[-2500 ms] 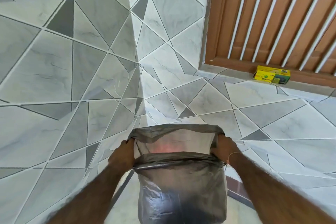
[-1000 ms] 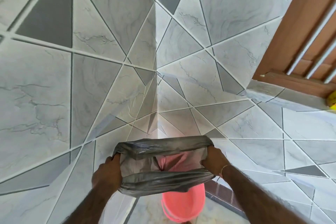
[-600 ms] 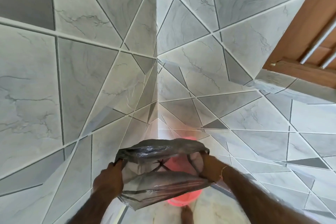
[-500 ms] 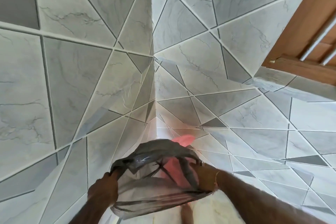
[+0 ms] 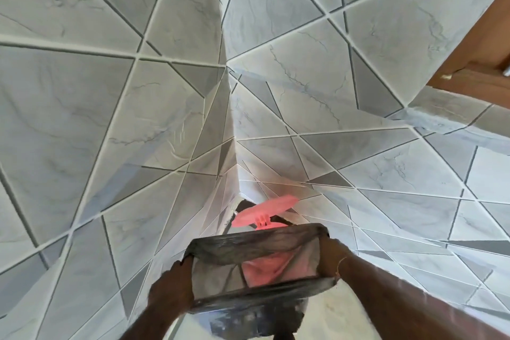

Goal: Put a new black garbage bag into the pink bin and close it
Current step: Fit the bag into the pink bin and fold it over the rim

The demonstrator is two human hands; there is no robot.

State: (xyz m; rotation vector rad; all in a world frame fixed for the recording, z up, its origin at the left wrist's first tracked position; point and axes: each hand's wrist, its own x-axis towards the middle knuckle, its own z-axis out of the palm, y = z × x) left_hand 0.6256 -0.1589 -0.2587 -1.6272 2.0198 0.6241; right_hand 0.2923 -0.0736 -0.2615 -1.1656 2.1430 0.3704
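Observation:
A thin black garbage bag point(image 5: 256, 240) hangs stretched open between both hands at the bottom centre. My left hand point(image 5: 171, 290) grips its left rim and my right hand point(image 5: 329, 259) grips its right rim. Through the bag's mouth shows the pink bin point(image 5: 265, 269), mostly covered by the plastic. The bin's pink lid point(image 5: 265, 211) stands raised just beyond the bag, in the corner of the walls. The bag's lower part sags dark below the near rim.
Grey marble-patterned tiled walls point(image 5: 138, 119) meet in a corner straight ahead, close behind the bin. A brown wooden frame point(image 5: 485, 58) sits at the upper right above a tiled ledge point(image 5: 452, 110).
The bag mouth has been pulled wider and squarer and moved down over the bin. The view has tilted closer to the corner, and the raised pink lid now shows clear behind the bag.

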